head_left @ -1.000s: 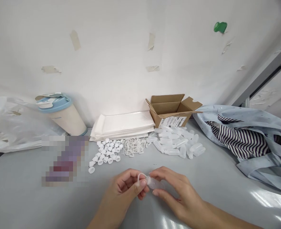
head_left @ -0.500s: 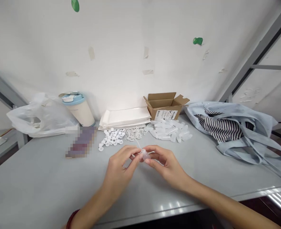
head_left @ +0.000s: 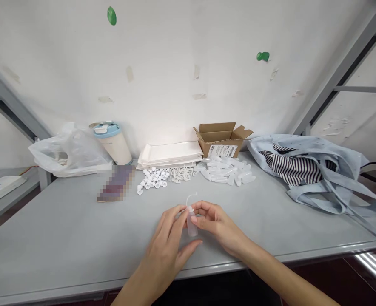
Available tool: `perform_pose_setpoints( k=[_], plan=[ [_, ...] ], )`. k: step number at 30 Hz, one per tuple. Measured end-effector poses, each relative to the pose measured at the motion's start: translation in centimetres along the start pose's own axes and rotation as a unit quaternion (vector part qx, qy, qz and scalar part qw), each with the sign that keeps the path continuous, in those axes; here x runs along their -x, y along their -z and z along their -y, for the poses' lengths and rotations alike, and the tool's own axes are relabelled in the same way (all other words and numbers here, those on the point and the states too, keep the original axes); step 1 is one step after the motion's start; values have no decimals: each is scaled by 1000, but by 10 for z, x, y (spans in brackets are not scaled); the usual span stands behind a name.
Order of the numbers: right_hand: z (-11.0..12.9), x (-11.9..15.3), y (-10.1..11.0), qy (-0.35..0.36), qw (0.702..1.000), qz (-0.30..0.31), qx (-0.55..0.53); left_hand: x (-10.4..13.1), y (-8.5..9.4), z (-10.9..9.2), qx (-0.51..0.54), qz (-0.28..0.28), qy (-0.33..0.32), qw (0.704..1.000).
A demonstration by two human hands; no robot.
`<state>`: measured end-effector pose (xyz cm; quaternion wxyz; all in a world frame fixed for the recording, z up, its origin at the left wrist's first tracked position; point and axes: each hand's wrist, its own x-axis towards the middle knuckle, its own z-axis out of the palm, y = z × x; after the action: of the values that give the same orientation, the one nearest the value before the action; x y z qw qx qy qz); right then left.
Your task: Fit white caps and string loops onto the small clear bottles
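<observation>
A blue-lidded tumbler stands beside a plastic bag; rightward lies a light-blue cloth tote.

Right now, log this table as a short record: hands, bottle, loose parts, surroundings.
Left hand: index fingertip at top of the bottle, thumb apart
Right hand: thumb against the bottle
Bottle: translucent, roughly upright, thin strap curving up from neck
Loose parts: white caps, pale looped straps, translucent bottles
Behind these: white stack, open cardboard box
Right side: light blue bag
</observation>
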<state>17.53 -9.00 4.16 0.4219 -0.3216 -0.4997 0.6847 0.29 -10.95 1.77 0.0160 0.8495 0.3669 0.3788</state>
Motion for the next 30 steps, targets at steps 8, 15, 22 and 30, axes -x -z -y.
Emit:
perform_pose_setpoints(
  k=[8,15,22,30],
  plan=[
    [-4,0,-1,-33,999,24,3,8,0,9,30,-9,-34,999],
    [-3,2,-4,-35,996,45,74,9,6,13,46,-21,-40,998],
    [11,9,15,-32,958,5,284,11,47,55,-51,34,9,998],
    [40,-11,55,14,900,-61,432,23,92,121,-82,161,151,972]
  ],
)
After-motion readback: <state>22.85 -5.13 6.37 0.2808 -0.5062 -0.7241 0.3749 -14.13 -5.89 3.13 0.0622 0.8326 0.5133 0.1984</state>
